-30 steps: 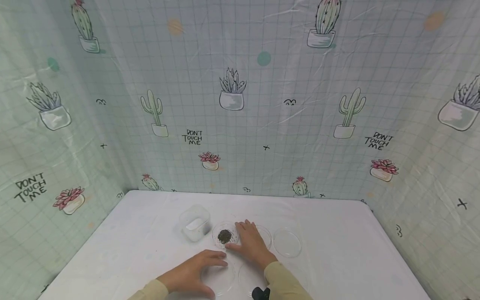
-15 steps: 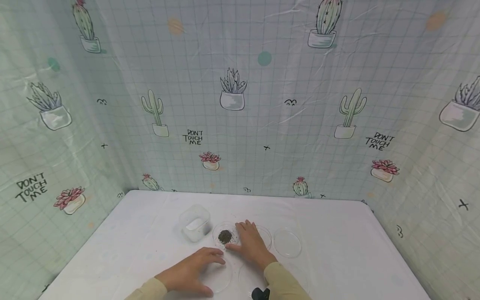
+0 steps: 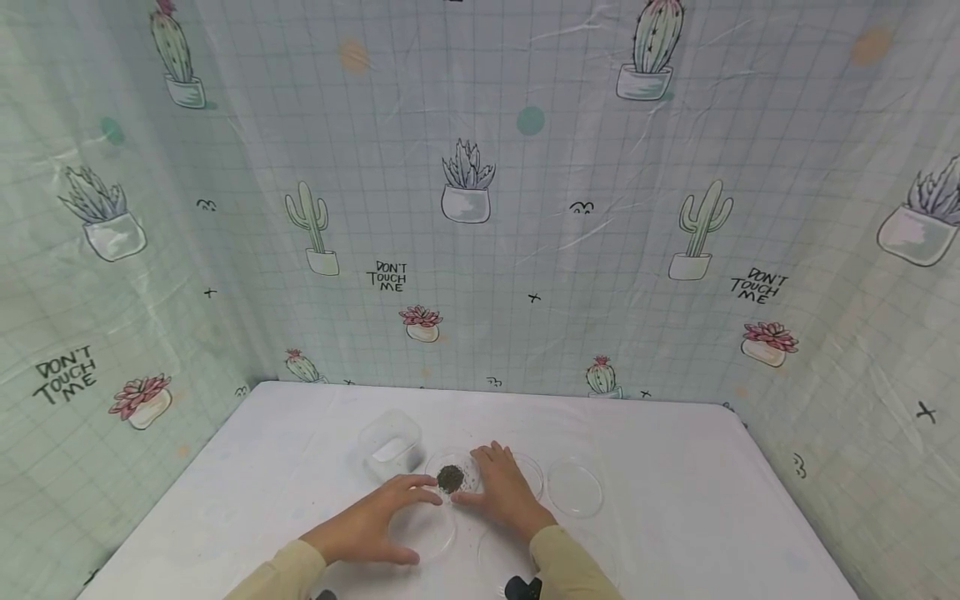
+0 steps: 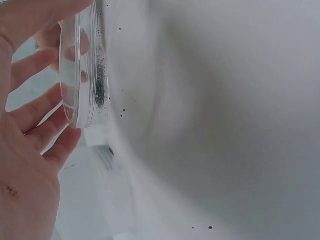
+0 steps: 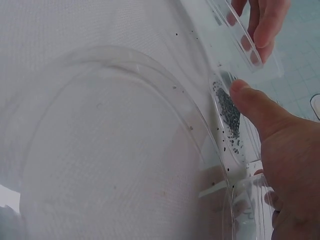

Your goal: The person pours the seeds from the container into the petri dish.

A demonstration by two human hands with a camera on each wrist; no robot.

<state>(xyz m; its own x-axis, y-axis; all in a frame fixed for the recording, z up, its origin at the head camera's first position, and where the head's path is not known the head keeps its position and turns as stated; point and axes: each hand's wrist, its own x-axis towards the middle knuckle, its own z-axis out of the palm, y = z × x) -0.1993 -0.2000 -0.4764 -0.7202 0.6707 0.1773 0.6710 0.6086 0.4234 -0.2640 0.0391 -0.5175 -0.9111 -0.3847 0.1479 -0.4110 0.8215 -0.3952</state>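
Observation:
In the head view, my left hand (image 3: 367, 523) grips a round clear petri dish (image 3: 429, 533) by its edge, between thumb and fingers. That dish (image 4: 86, 75) stands on edge in the left wrist view, raised off the table. My right hand (image 3: 508, 493) holds another petri dish (image 3: 471, 468) at its right side, thumb on the near rim; its fingers are partly hidden. A small heap of dark granules (image 3: 450, 478) lies in this second dish. In the right wrist view, the right thumb (image 5: 257, 102) sits beside the granules (image 5: 229, 112).
A clear square plastic container (image 3: 390, 446) stands behind, to the left. Clear dishes lie right of the hands, one (image 3: 575, 487) farthest right and a larger one (image 5: 120, 150) near the right wrist. Stray dark grains (image 4: 210, 227) dot the white table (image 3: 675, 500).
My left hand has moved left and away from me with its petri dish, coming closer to the dish of granules. The right hand stays in place.

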